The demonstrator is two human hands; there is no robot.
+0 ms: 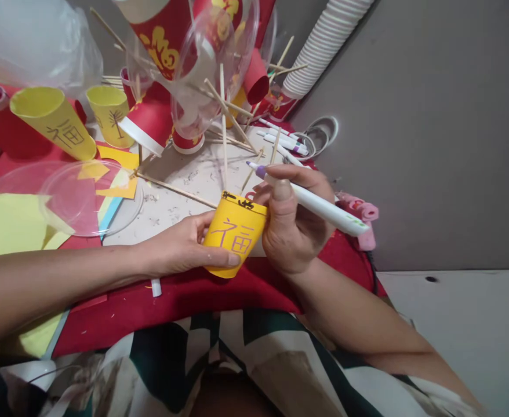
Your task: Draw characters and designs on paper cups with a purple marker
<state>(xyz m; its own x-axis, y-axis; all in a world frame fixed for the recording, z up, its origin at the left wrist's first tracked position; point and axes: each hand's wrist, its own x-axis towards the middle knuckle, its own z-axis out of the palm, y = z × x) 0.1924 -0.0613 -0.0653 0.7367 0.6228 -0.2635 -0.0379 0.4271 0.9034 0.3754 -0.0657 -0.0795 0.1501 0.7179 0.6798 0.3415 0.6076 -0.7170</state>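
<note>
A yellow paper tube with a purple character drawn on its side and black marks along its upper rim is gripped by my left hand, thumb across its front. My right hand pinches a white marker pen whose purple tip points up and to the left, above the tube and apart from it. The fingers of my right hand are close to the tube's right edge; I cannot tell if they touch it. Behind the tube rises a thin wooden stick.
Yellow cups with drawings stand at the left, near a clear plastic lid. Red-and-white paper cups and crossed sticks form a heap at the back. More markers lie by a white cable. A pink glue gun rests at right.
</note>
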